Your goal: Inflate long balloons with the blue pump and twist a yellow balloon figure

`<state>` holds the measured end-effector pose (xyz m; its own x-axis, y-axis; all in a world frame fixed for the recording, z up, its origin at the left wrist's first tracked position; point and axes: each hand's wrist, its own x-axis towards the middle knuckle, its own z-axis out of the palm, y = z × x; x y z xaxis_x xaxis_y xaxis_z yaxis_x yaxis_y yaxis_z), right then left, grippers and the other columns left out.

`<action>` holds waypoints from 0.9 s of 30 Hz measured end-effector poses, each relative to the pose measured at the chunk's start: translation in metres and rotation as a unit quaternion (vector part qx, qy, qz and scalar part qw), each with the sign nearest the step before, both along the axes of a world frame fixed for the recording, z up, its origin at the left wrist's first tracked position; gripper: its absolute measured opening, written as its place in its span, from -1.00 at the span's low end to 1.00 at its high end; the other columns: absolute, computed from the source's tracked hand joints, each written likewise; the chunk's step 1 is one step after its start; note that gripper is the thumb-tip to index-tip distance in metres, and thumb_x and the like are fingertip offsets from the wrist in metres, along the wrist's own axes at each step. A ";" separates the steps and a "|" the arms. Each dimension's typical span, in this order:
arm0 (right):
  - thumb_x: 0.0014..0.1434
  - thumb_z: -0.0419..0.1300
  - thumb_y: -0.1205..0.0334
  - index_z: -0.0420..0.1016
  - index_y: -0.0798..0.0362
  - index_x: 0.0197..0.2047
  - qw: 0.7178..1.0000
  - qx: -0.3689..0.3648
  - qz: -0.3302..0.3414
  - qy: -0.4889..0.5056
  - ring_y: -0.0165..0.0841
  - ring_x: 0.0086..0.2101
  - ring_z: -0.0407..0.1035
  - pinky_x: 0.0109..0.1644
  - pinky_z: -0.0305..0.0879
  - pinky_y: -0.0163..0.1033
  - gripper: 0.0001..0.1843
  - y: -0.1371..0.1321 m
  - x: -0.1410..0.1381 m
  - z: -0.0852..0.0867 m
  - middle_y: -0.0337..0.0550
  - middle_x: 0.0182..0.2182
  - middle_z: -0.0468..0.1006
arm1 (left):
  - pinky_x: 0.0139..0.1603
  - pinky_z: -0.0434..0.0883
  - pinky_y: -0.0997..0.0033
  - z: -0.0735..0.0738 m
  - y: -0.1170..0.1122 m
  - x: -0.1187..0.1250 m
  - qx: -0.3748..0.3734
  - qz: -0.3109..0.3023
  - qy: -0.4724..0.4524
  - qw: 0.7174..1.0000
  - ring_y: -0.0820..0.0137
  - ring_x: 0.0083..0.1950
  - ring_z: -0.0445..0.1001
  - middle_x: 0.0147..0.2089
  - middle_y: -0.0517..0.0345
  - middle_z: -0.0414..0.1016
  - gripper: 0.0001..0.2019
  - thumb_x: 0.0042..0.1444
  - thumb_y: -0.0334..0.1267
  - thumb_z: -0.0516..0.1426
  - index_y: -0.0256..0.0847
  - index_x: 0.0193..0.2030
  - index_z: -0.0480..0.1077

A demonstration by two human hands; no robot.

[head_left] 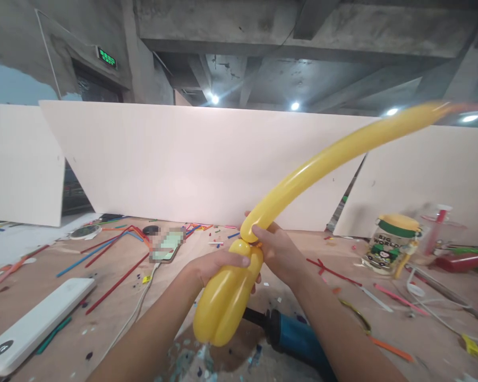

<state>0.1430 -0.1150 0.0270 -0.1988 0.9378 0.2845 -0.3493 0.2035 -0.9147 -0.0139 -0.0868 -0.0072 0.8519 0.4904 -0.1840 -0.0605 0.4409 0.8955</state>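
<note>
Two-handed hold at the twisted joint of a yellow modelling balloon [310, 171], raised above the paper-covered tabletop [308, 241]. The left hand [218, 262] is closed on the folded lobes [217, 305], its thumb laid across them just below the joint. The right hand [279, 253] is clamped on the balloon at the joint, thumb against the base of the long segment, which rises up and right to a blurred, slimmer tip [468, 107]. Whether the joint is locked or only pinched cannot be told; direction of twist, likewise.

Good practice: support the lobes with the left hand as a steady anchor, and let the right hand do any turning—always in one direction, lest the joint unwind. Pressure is best applied by the pads at the narrow neck; nails, or a hard squeeze on the taut lobes, would risk a burst. The long segment calls for free space on its side. The blue hand pump [297, 335], lying beneath the right forearm, is best avoided when the lobes are lowered.
</note>
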 end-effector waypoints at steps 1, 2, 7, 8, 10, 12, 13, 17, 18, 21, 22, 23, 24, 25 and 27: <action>-0.05 0.23 0.18 0.36 0.02 -0.16 0.999 -0.018 0.011 0.025 -0.32 -0.42 0.38 -0.50 0.26 -0.28 -0.66 -0.001 -0.001 0.001 -0.18 -0.35 0.50 | -0.28 0.39 0.30 0.000 -0.001 0.001 0.007 0.000 -0.002 1.000 0.31 -0.34 0.48 -0.28 -0.02 0.51 -0.60 -0.18 -0.13 0.26 -0.33 -0.20 0.44; -0.08 0.21 0.20 0.34 0.02 -0.17 0.998 -0.032 0.017 0.046 -0.32 -0.42 0.38 -0.49 0.27 -0.28 -0.66 -0.001 -0.002 0.001 -0.19 -0.37 0.49 | -0.29 0.40 0.29 0.000 -0.002 0.003 0.018 0.002 0.000 1.000 0.31 -0.34 0.48 -0.29 -0.01 0.51 -0.62 -0.18 -0.15 0.26 -0.32 -0.21 0.44; -0.06 0.29 0.13 0.28 0.02 -0.23 0.997 -0.027 -0.073 -0.005 -0.39 -0.48 0.31 -0.49 0.26 -0.31 -0.65 0.002 -0.006 -0.008 -0.27 -0.46 0.37 | -0.28 0.41 0.26 0.006 -0.008 0.013 0.094 0.009 0.037 0.995 0.29 -0.34 0.49 -0.30 0.06 0.49 -0.68 -0.20 -0.25 0.26 -0.27 -0.24 0.41; -0.07 0.32 0.11 0.27 0.01 -0.22 0.995 -0.031 -0.096 -0.025 -0.40 -0.47 0.31 -0.49 0.26 -0.31 -0.60 0.003 -0.006 -0.009 -0.28 -0.45 0.36 | -0.28 0.41 0.26 0.007 -0.009 0.014 0.105 0.013 0.039 0.994 0.29 -0.33 0.49 -0.29 0.07 0.49 -0.67 -0.20 -0.25 0.26 -0.26 -0.23 0.40; -0.08 0.35 0.07 0.26 -0.02 -0.19 0.992 -0.034 -0.110 -0.049 -0.40 -0.46 0.32 -0.48 0.27 -0.31 -0.56 0.005 -0.003 -0.009 -0.30 -0.42 0.35 | -0.29 0.41 0.26 0.008 -0.009 0.013 0.113 0.019 0.043 0.992 0.30 -0.33 0.48 -0.29 0.08 0.49 -0.65 -0.20 -0.24 0.25 -0.24 -0.20 0.37; -0.06 0.33 0.10 0.29 -0.02 -0.18 0.995 -0.017 -0.083 -0.055 -0.39 -0.42 0.32 -0.42 0.29 -0.30 -0.60 0.007 0.001 -0.007 -0.29 -0.40 0.37 | -0.29 0.40 0.27 0.007 -0.009 0.012 0.113 0.026 0.047 0.992 0.32 -0.35 0.47 -0.28 0.08 0.49 -0.64 -0.16 -0.23 0.23 -0.23 -0.17 0.35; -0.05 0.32 0.13 0.32 -0.01 -0.18 0.996 -0.005 -0.065 -0.052 -0.39 -0.40 0.32 -0.38 0.30 -0.29 -0.62 0.007 0.002 -0.006 -0.27 -0.37 0.39 | -0.29 0.39 0.27 0.007 -0.009 0.012 0.116 0.032 0.050 0.992 0.33 -0.35 0.47 -0.28 0.08 0.49 -0.65 -0.14 -0.22 0.22 -0.23 -0.16 0.34; -0.09 0.25 0.24 0.32 0.01 -0.20 0.999 0.005 -0.034 0.005 -0.34 -0.34 0.37 -0.34 0.32 -0.25 -0.66 0.007 0.002 -0.006 -0.20 -0.30 0.46 | -0.27 0.36 0.29 0.010 -0.012 0.016 0.177 0.061 0.086 0.979 0.32 -0.32 0.44 -0.30 0.10 0.46 -0.73 -0.06 -0.22 0.16 -0.24 -0.19 0.34; -0.09 0.23 0.24 0.29 0.00 -0.21 0.999 0.009 -0.039 0.020 -0.34 -0.38 0.37 -0.36 0.31 -0.25 -0.67 0.007 0.000 -0.008 -0.22 -0.33 0.45 | -0.26 0.35 0.29 0.012 -0.014 0.018 0.215 0.072 0.100 0.969 0.32 -0.30 0.43 -0.29 0.12 0.45 -0.75 -0.06 -0.23 0.15 -0.23 -0.20 0.34; -0.06 0.27 0.17 0.19 -0.03 -0.17 0.995 0.019 -0.094 0.015 -0.40 -0.49 0.33 -0.42 0.29 -0.26 -0.60 0.009 -0.004 -0.014 -0.31 -0.43 0.41 | -0.20 0.33 0.30 0.017 -0.020 0.024 0.345 0.111 0.119 0.924 0.27 -0.19 0.39 -0.22 0.13 0.42 -0.72 -0.09 -0.29 0.15 -0.22 -0.18 0.35; -0.05 0.30 0.14 0.15 -0.05 -0.15 0.993 0.015 -0.114 -0.003 -0.41 -0.51 0.33 -0.43 0.29 -0.26 -0.54 0.010 -0.005 -0.016 -0.33 -0.45 0.40 | -0.18 0.32 0.30 0.018 -0.021 0.024 0.373 0.119 0.120 0.912 0.26 -0.15 0.38 -0.19 0.13 0.41 -0.70 -0.10 -0.29 0.15 -0.21 -0.15 0.35; -0.05 0.33 0.11 0.13 -0.06 -0.13 0.991 0.011 -0.128 -0.022 -0.40 -0.51 0.33 -0.43 0.29 -0.26 -0.50 0.011 -0.005 -0.017 -0.33 -0.45 0.40 | -0.17 0.32 0.30 0.019 -0.021 0.025 0.391 0.123 0.122 0.904 0.25 -0.13 0.37 -0.17 0.12 0.40 -0.68 -0.10 -0.29 0.15 -0.21 -0.13 0.34; -0.05 0.34 0.08 0.14 -0.06 -0.13 0.990 0.011 -0.136 -0.037 -0.40 -0.50 0.33 -0.42 0.29 -0.26 -0.48 0.012 -0.004 -0.017 -0.33 -0.45 0.40 | -0.18 0.32 0.30 0.019 -0.020 0.024 0.400 0.124 0.126 0.899 0.25 -0.13 0.36 -0.16 0.12 0.40 -0.68 -0.10 -0.28 0.15 -0.21 -0.13 0.34; -0.04 0.33 0.06 0.16 -0.05 -0.14 0.990 0.019 -0.135 -0.045 -0.40 -0.47 0.33 -0.40 0.29 -0.27 -0.51 0.013 -0.003 -0.017 -0.32 -0.43 0.40 | -0.19 0.32 0.30 0.018 -0.019 0.024 0.403 0.127 0.133 0.897 0.25 -0.14 0.36 -0.17 0.12 0.39 -0.68 -0.08 -0.26 0.15 -0.21 -0.12 0.34; 0.04 0.27 0.01 0.25 -0.02 -0.19 0.991 0.047 -0.118 -0.045 -0.42 -0.41 0.32 -0.34 0.28 -0.29 -0.63 0.014 -0.002 -0.015 -0.28 -0.39 0.40 | -0.21 0.32 0.31 0.016 -0.016 0.023 0.409 0.140 0.148 0.889 0.26 -0.17 0.35 -0.19 0.11 0.39 -0.69 -0.06 -0.24 0.14 -0.22 -0.13 0.34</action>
<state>0.1405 -0.1014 0.0116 -0.0057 0.9311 0.3647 -0.1989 0.3564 -0.9129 0.0087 -0.1023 0.0084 0.6480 0.7494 0.1357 0.2270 -0.3601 0.9049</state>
